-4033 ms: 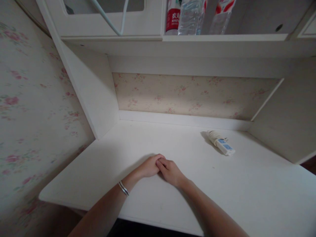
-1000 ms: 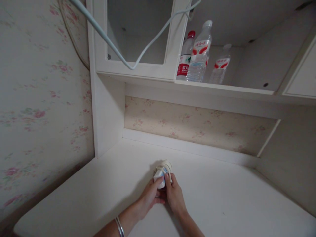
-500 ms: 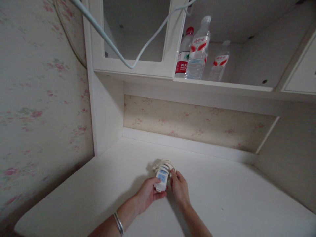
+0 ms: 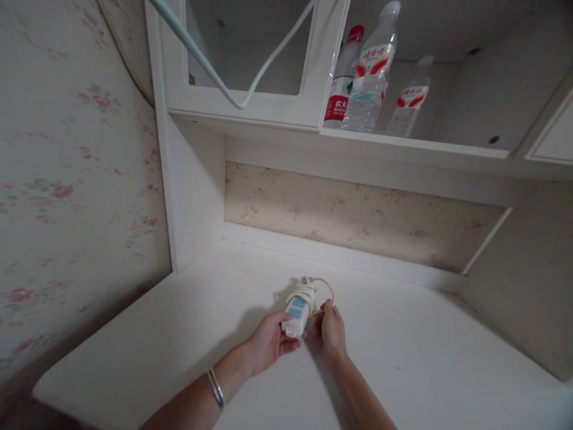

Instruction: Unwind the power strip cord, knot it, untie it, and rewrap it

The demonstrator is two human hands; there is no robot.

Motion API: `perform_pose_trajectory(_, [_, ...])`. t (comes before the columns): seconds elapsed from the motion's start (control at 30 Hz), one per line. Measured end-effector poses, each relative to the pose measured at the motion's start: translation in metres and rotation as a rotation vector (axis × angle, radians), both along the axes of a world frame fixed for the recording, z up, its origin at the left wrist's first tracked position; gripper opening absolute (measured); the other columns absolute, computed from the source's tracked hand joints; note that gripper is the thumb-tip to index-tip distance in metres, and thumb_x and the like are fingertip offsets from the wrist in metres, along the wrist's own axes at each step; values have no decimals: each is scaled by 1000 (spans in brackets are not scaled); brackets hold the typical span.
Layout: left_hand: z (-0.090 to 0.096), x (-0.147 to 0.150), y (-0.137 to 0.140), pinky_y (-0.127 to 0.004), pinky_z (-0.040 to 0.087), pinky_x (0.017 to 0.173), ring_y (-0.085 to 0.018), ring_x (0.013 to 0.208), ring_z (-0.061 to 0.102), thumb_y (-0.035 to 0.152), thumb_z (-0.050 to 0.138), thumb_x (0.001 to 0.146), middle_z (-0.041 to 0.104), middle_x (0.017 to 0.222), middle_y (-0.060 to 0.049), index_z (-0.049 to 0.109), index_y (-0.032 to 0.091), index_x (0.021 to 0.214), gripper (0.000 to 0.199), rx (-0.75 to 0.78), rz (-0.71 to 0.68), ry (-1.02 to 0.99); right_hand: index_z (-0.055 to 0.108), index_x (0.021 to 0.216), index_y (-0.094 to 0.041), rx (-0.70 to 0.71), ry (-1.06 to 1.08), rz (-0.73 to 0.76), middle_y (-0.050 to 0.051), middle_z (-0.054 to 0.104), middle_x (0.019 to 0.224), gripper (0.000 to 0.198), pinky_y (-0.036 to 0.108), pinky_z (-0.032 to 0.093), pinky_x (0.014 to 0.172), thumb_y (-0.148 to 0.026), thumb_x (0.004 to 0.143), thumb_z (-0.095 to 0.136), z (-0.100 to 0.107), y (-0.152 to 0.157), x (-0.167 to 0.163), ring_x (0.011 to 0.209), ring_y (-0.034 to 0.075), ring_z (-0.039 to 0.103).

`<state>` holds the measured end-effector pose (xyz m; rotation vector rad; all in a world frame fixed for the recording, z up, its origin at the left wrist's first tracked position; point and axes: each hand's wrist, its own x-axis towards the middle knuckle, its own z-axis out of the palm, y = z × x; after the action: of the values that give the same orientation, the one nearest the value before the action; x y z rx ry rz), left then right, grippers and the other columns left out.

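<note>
My left hand is closed around the lower end of a small white block with blue labels, which looks like a power strip. An off-white cord is wound around its far end. Between thumb and fingers, my right hand pinches a loose stretch of that cord, just right of the strip. From there the cord arcs up and back to a plug standing beyond the strip. The underside of the strip is hidden.
Both hands are over a white desktop. Above it, a cabinet shelf holds a red-capped bottle and two clear bottles, one nearer and one farther. A pale cable hangs before the cabinet door.
My right hand has moved slightly right, drawing a loop of cord away from the strip. The plug now shows beyond the windings. The view has shifted a little.
</note>
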<state>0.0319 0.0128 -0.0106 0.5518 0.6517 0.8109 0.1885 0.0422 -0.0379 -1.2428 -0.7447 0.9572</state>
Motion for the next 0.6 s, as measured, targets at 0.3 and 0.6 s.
perform_pose_trajectory(0.3, [10, 3, -4, -19, 49, 52, -10, 51, 57, 27, 49, 81, 67, 86, -14, 52, 2, 108, 37, 19, 147, -41, 46, 80, -21, 20, 314, 116, -3, 57, 53, 20, 20, 34, 37, -39, 87, 43, 5, 0, -2, 36, 9, 44])
perform_pose_trajectory(0.6, [17, -3, -15, -20, 42, 46, -11, 51, 56, 28, 44, 79, 66, 83, -12, 53, 9, 102, 31, 230, -62, -59, 50, 72, -20, 38, 612, 220, -5, 53, 50, 19, 19, 38, 39, -26, 88, 43, 13, 7, 15, 38, 7, 44])
